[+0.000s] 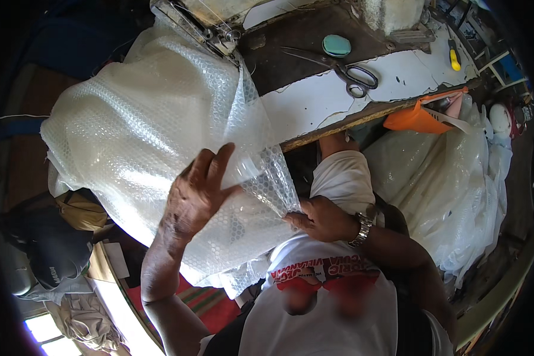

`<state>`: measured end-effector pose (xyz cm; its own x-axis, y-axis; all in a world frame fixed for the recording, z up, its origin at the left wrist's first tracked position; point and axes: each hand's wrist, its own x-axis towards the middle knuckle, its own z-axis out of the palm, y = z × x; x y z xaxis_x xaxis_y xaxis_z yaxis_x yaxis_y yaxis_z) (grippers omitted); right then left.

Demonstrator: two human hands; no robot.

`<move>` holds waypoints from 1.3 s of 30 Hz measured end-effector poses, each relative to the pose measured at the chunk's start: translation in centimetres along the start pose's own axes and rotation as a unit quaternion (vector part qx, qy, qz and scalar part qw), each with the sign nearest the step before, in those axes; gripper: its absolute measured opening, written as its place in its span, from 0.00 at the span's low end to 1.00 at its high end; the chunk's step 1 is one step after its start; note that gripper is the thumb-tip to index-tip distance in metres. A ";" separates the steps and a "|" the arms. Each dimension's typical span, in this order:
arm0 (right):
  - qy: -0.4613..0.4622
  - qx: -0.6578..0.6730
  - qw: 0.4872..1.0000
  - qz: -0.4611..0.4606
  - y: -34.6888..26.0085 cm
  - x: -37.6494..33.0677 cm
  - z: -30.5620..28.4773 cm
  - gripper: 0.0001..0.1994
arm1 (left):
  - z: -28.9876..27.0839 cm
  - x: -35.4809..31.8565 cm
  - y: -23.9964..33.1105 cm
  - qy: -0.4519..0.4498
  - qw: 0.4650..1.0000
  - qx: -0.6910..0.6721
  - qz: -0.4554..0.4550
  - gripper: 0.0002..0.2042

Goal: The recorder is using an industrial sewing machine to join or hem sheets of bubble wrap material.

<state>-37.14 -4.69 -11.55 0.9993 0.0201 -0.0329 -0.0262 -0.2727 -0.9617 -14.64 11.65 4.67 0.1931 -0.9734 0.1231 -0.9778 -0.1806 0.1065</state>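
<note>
A large sheet of clear bubble wrap [130, 124] drapes over my lap and the left side of the table. Its upper corner runs up to the presser-foot area of a sewing machine [216, 35]; whether it lies under the foot I cannot tell. My left hand [199, 193] hovers over or rests on the sheet, thumb and fingers apart, slightly blurred. A folded strip of the wrap shows just beyond its fingertips. With a metal watch on the wrist, my right hand [326, 218] pinches the sheet's right edge between thumb and fingers.
Black-handled scissors [350, 77] and a small green oval object [336, 45] lie on the worn table [302, 110]. A yellow-handled tool [454, 58] is farther right. An orange pouch [421, 115] hangs at the table's edge above more piled plastic wrap [439, 190].
</note>
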 end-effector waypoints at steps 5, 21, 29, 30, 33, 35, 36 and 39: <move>0.029 -0.023 0.999 -0.022 0.3 0.5 0.3 0.14 | -1.1 1.7 0.9 0.000 0.996 0.087 -0.012 0.20; 0.073 -0.162 0.983 -0.050 -6.5 1.5 -8.5 0.13 | 2.2 2.5 2.5 0.018 0.995 0.051 0.090 0.16; 0.161 -0.420 0.866 -0.217 -8.7 12.6 -14.0 0.18 | 3.5 2.1 2.6 0.042 0.995 0.030 0.088 0.17; 0.149 -0.464 0.846 -0.215 -8.2 13.2 -13.7 0.19 | 3.7 1.9 2.6 0.042 0.995 0.028 0.085 0.17; 0.127 -0.505 0.839 -0.158 -6.8 13.1 -12.0 0.22 | 4.6 1.3 2.5 0.049 0.996 0.015 0.068 0.18; 0.146 -0.534 0.822 -0.129 -6.4 12.7 -11.1 0.23 | 5.1 1.0 2.4 0.055 0.996 0.011 0.063 0.18; 0.139 -0.532 0.826 -0.122 -6.5 12.5 -10.7 0.23 | 5.3 0.8 2.4 0.056 0.997 -0.002 0.053 0.18; 0.146 -0.488 0.851 -0.125 -7.6 13.3 -11.5 0.19 | 5.3 0.7 2.3 0.073 0.996 -0.006 0.052 0.19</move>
<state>-23.36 -13.40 -1.54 0.9382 -0.0071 0.3460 0.0812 -0.9673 -0.2402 -17.18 9.78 -0.21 0.1025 -0.9556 0.2762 -0.9922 -0.0782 0.0975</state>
